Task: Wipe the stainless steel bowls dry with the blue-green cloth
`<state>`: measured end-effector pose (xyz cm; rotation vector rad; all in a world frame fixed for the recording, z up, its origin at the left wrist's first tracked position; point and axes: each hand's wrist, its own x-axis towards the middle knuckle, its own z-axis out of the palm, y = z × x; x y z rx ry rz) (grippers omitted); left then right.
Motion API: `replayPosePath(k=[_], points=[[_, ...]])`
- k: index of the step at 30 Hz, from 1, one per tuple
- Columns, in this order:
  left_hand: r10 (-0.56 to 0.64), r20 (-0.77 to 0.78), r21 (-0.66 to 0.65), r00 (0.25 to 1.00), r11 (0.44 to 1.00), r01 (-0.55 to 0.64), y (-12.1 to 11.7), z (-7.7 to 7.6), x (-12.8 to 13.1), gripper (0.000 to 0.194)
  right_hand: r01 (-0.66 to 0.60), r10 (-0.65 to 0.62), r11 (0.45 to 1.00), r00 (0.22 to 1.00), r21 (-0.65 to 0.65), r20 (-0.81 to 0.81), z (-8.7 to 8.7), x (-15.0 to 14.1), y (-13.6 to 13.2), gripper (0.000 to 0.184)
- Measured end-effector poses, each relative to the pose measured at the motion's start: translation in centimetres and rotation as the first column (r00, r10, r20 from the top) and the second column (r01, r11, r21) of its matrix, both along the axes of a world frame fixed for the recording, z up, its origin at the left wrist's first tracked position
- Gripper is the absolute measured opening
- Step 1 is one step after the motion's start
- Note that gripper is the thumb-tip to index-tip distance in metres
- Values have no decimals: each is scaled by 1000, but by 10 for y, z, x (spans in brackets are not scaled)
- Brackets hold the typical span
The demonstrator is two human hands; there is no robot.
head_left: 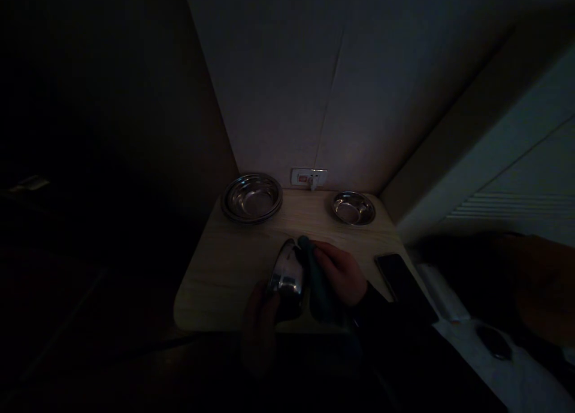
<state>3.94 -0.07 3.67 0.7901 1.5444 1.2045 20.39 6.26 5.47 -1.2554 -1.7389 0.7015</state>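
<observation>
The room is very dim. My left hand (259,317) grips a small steel bowl (286,277), held tilted on its side over the front edge of a light wooden table (224,269). My right hand (339,272) is closed round a dark teal cloth (317,281) and presses it against the bowl's inside. A dark sleeve covers my right forearm.
Two more steel bowls stand at the back of the table: a larger one (251,197) at the left and a smaller one (353,208) at the right. A wall socket (309,177) sits between them. A dark phone (398,278) lies on the table's right edge.
</observation>
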Motion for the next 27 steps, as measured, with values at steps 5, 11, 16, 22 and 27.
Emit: replayPosePath(k=[5,11,16,22,27], points=[[8,-47,29,999,1000,-6,1,4,4,34,-111,61,965,977,237,206,10,-6,-22,28],[26,-243,67,970,998,-10,0,1,4,32,-175,-15,899,904,402,427,11,-17,-55,26],[-64,-239,60,969,995,81,-4,2,9,33,-143,-23,927,900,346,436,8,-9,-34,27],[-123,-251,52,960,989,140,-6,2,12,35,-169,32,937,913,306,406,7,1,-17,28],[-163,-264,3,951,986,169,-7,-4,7,41,-239,52,889,901,391,431,17,-13,-48,25]])
